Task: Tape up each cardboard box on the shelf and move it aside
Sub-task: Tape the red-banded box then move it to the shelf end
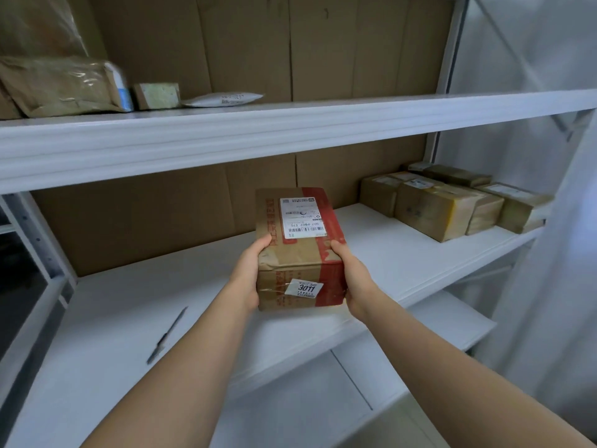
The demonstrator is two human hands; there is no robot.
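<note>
Item: one brown rectangular cardboard box (pixel 298 250) with red printed bands, held over the middle of the white metal middle shelf (pixel 403 240) of a shelving unit. Whether its underside touches the shelf cannot be told.

Orientation: the long axis runs from the person toward the cardboard-lined back of the shelf, leaning slightly to the left at the far end. One short end face is turned to the camera.

Appearance: clear tape is seen over the top and the near end, with wrinkles at the near left corner. A white shipping label (pixel 302 217) with barcodes is stuck on the top face, its print upside down to the viewer. A small white sticker (pixel 303 288) reading "3011" is stuck, tilted, on the near end face. A broad red band runs along the right side of the top and down the near face.

Grip: the left hand (pixel 247 276) is curled round the near left edge, thumb on top; the right hand (pixel 350 276) is curled round the near right edge, thumb on top.

Other stock: a cluster of taped brown cardboard parcels (pixel 452 205) is kept at the right end of the same shelf, well apart from the held box. A slim dark pen (pixel 166 336) lies on the shelf to the left.
</note>
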